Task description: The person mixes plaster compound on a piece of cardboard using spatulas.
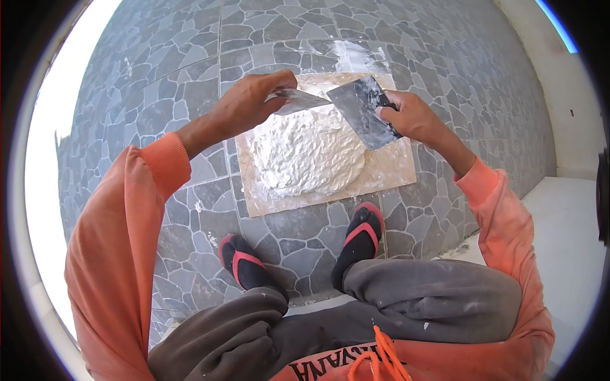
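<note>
My left hand is closed around a flat metal scraper, its blade seen nearly edge-on and pointing right. In my right hand is a wider, dark putty knife, its broad face smeared with white paste. The two blades come close together, corner to edge, above the mound. Under them a large, lumpy mound of white putty lies on a tan board, which has white smears around its edges.
The floor is grey tile with a stone pattern. Beyond the board is a white smear. My feet in red-strapped sandals stand at the board's near edge. A pale wall rises on the right, beside a white ledge.
</note>
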A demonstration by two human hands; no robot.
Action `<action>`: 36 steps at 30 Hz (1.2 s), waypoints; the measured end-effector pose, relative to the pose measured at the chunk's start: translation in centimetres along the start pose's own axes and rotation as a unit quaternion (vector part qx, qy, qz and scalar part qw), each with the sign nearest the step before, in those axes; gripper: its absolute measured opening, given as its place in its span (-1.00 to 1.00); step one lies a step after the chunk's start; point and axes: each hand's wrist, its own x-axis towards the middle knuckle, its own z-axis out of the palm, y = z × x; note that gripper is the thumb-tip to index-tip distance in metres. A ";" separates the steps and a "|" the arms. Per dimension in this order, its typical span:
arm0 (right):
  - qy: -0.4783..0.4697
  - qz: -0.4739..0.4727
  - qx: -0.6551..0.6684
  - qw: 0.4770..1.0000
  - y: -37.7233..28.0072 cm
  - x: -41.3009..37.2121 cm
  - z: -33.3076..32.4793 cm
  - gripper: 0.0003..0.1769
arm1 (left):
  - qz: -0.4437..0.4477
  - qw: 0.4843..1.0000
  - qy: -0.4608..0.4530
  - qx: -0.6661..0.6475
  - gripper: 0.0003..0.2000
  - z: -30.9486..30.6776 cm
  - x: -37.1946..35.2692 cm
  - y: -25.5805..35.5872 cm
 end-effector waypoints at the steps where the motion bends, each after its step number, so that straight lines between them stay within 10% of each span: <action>1: -0.010 0.032 0.074 0.997 0.9 0.2 -0.1 -0.75 | -0.044 0.999 0.007 -0.022 -0.82 -0.3 -0.3 0.0; 6: -0.002 0.192 0.418 0.888 8.3 -1.8 0.7 -0.64 | -0.172 0.962 0.037 -0.209 -0.73 -1.1 -3.3 -1.3; 18: 0.130 0.322 0.603 0.718 19.3 -10.9 13.1 -0.60 | -0.287 0.917 0.082 -0.264 -0.59 -0.3 -5.5 -2.0; 36: 0.185 0.418 0.431 0.778 12.1 -9.9 18.1 -0.64 | -0.258 0.930 0.031 -0.261 -0.41 1.0 -3.4 1.4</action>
